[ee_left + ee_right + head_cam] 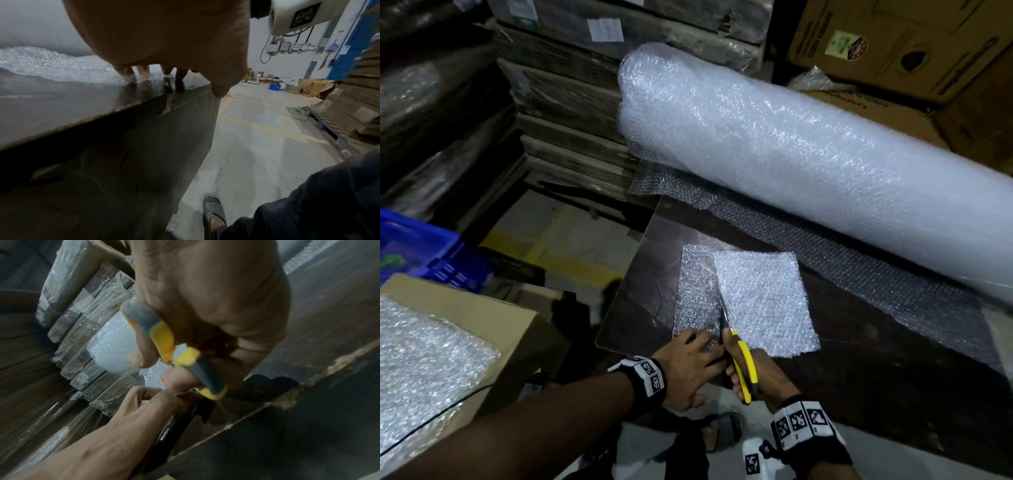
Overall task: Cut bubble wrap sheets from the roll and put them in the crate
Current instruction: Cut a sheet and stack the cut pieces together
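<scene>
A big bubble wrap roll point(791, 144) lies across the dark table point(859, 359), its loose end spread under it. Near the front edge lies a cut sheet point(763, 301), with a narrower strip point(695, 291) to its left. My right hand point(767, 380) grips yellow-handled scissors point(743, 363), whose blades lie in the slit between sheet and strip. My left hand point(688, 366) presses flat on the strip's near end. In the left wrist view my fingertips point(141, 71) rest on bubble wrap point(51, 65). The right wrist view shows the scissors' handles point(164, 337) in my right hand point(216, 305).
A cardboard box point(482, 318) at the left holds bubble wrap sheets point(421, 359). A blue crate point(417, 246) stands behind it on the floor. Stacks of wrapped flat cartons point(565, 102) rise behind the table's left end. My sandalled foot point(213, 214) stands by the table.
</scene>
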The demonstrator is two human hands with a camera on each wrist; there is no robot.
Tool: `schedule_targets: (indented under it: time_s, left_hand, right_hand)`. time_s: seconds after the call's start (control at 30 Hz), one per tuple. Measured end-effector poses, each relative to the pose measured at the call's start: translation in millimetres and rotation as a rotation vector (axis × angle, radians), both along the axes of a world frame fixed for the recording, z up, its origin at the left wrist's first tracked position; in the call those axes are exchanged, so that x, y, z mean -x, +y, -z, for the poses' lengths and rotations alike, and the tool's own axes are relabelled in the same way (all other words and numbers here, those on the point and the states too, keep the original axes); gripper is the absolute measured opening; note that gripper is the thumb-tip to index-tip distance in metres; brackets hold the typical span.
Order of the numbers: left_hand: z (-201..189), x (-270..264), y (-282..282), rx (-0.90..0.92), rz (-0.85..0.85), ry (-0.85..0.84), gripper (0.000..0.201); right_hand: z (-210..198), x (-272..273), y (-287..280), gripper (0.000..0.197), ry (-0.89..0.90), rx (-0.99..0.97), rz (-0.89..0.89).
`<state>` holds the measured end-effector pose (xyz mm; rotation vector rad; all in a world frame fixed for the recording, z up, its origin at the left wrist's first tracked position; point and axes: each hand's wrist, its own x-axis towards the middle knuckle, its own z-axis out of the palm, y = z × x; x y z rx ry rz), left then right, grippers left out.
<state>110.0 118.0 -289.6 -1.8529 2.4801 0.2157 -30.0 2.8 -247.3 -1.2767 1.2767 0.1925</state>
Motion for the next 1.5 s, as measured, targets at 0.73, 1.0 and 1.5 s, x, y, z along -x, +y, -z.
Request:
schedule_targets:
  time_s: [0.73, 1.0, 1.5]
  left_hand:
    - [3.0, 4.4, -0.6, -0.061, -0.030, -0.011, 0.079]
    - [1.2, 8.6, -2.5, -0.098, -0.074, 0.035, 0.073]
    - [-12.4, 13.3, -9.3, -0.143, -0.139, 0.025, 0.055]
  right_hand:
    - [-3.7, -9.9, -21.4, 0.085, -0.027, -0.150, -0.054]
    - [-6.1, 11.5, -26.4, 0.084, -0.022, -0.201, -0.142]
    - [-11.8, -0.4, -19.9, 0.093, -0.031, -0.102, -0.142]
